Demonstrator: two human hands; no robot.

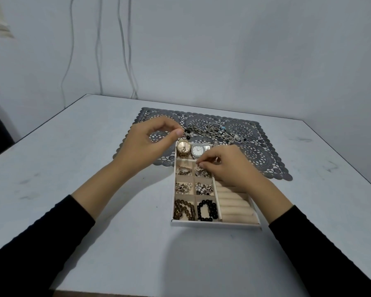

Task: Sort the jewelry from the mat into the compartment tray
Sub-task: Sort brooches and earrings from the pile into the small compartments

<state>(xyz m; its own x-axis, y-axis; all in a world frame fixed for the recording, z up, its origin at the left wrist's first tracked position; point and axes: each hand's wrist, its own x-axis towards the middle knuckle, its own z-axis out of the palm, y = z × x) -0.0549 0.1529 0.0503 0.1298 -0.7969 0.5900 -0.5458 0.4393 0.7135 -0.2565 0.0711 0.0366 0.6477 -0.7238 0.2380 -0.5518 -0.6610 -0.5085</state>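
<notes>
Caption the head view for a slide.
Sorting jewelry: the left hand pinches a black-beaded piece over the mat while the right hand reaches over the compartment tray.

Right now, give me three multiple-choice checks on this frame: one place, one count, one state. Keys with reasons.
1. Where in the compartment tray is the black bead bracelet?
A) far row
B) near row, right of the brown bead bracelet
C) on the ring rolls

2. How many watches lie in the far row?
A) one
B) two
C) four

3. What is the left-hand grip doing?
A) lying flat on the table
B) pinching a black-beaded piece
C) holding a watch

Key: 1 B, it lies in the near row beside the brown one; 2 B, one gold, one silver-toned; 3 B, thumb and finger pinch it above the mat.
</notes>
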